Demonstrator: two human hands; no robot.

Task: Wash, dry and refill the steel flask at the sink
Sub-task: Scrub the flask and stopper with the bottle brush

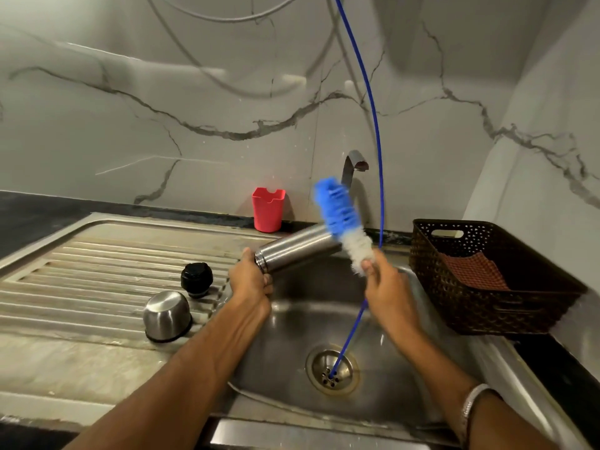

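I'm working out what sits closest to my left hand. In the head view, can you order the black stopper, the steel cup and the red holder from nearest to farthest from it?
From the left hand, gripping the flask's mouth end:
1. Black stopper, just to its left on the drainboard.
2. Steel cup, upside down, left and toward the front.
3. Red holder, back against the wall.

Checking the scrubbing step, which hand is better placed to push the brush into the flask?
Right, probably: the right hand already grips the brush beside the flask, while the left hand holds the flask.
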